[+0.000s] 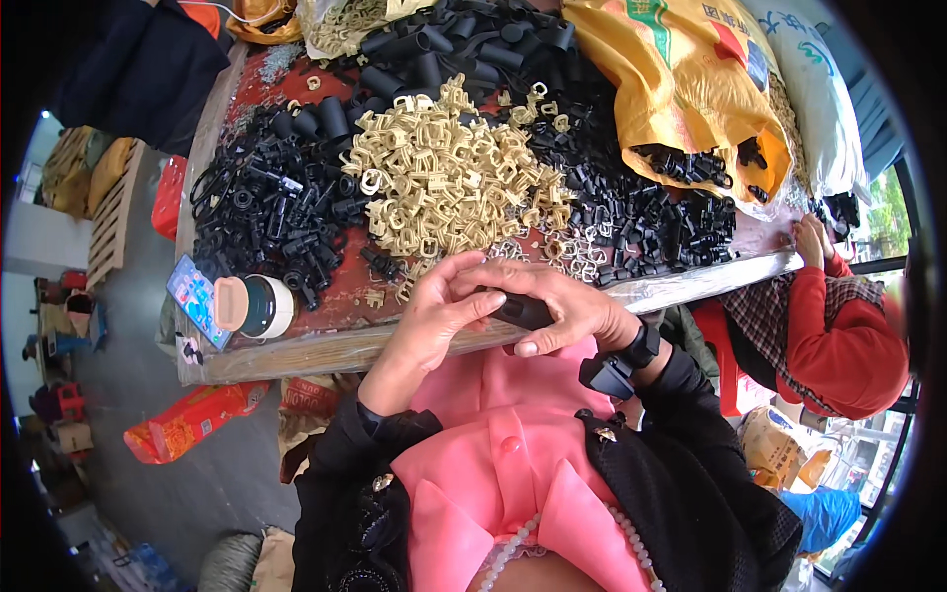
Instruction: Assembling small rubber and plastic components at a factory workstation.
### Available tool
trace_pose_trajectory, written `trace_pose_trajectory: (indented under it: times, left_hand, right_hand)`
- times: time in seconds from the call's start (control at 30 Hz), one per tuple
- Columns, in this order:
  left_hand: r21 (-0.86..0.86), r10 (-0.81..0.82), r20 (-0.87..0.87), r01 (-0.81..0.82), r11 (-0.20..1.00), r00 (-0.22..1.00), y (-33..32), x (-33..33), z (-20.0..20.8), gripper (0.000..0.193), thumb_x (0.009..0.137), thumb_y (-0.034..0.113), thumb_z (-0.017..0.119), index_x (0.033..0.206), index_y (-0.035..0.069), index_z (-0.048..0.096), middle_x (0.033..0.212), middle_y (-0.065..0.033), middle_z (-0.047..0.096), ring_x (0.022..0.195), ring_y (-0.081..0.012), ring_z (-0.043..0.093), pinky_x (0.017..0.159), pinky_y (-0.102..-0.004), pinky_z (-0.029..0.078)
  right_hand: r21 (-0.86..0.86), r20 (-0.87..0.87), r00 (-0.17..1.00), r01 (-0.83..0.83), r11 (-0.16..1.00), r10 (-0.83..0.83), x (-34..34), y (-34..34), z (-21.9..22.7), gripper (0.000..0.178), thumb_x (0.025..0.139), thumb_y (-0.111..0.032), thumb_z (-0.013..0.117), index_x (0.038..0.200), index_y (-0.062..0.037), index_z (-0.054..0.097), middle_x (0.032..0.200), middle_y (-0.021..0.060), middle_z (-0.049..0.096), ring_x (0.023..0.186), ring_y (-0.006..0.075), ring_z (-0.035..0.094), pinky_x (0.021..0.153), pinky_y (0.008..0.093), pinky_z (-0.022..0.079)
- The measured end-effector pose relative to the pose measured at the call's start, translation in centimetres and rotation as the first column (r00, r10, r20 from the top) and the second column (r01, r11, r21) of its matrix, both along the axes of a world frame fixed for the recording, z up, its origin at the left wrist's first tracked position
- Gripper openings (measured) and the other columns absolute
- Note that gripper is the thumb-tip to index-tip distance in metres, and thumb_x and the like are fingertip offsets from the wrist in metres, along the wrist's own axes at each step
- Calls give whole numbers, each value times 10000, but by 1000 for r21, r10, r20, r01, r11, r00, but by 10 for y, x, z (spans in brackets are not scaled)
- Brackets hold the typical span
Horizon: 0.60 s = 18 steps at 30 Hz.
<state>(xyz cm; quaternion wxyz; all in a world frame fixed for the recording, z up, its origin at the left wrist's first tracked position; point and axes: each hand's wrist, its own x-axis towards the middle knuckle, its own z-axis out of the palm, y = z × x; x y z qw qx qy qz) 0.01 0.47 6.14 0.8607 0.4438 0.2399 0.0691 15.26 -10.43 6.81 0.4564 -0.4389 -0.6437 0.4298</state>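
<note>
My left hand [426, 326] and my right hand [552, 301] meet just above the table's front edge [326, 347]. Both close around one black plastic tube piece [523, 312], which shows between the fingers. My left fingertips press on its near end and my right hand wraps over the top. A black band sits on my right wrist. Just beyond my hands lies a heap of beige plastic clips [444, 183], with black plastic parts [271, 202] piled to its left and more black parts [651, 222] to its right.
A phone [195, 296] and a round lidded jar [258, 306] lie at the table's near left corner. A yellow sack [691, 89] spills black parts at the right. Another person in a red sleeve [838, 335] works at the table's right end. An orange packet [192, 419] lies on the floor.
</note>
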Motion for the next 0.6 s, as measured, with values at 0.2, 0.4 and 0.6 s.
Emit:
trace_pose_trajectory:
  times: [0.2,0.4,0.6]
  left_hand:
    - [-12,-59,198,62,998,979,-1,8,0,503,693,-27,669,1145,22,453,1098,-66,526,956,-137,535,804,-251,454]
    - [-73,-4,153,15,997,988,-7,12,-3,515,685,-44,662,1152,42,465,1160,-59,493,1021,-136,503,854,-254,428]
    - [-102,1,126,12,995,992,-11,15,-3,510,698,-41,652,1163,43,459,1127,-50,512,967,-124,528,748,-234,474]
  right_hand:
    - [-57,-240,956,159,986,-168,-2,-2,-5,814,663,-512,610,1226,35,397,1129,144,493,1066,249,457,935,365,315]
    - [10,-320,909,284,959,-266,-4,-5,-17,858,665,-625,563,1196,35,424,1082,129,507,1008,219,491,900,337,357]
    - [9,-426,845,363,932,-325,-7,-11,-17,763,709,-582,556,1151,33,465,1033,126,528,962,207,512,866,319,373]
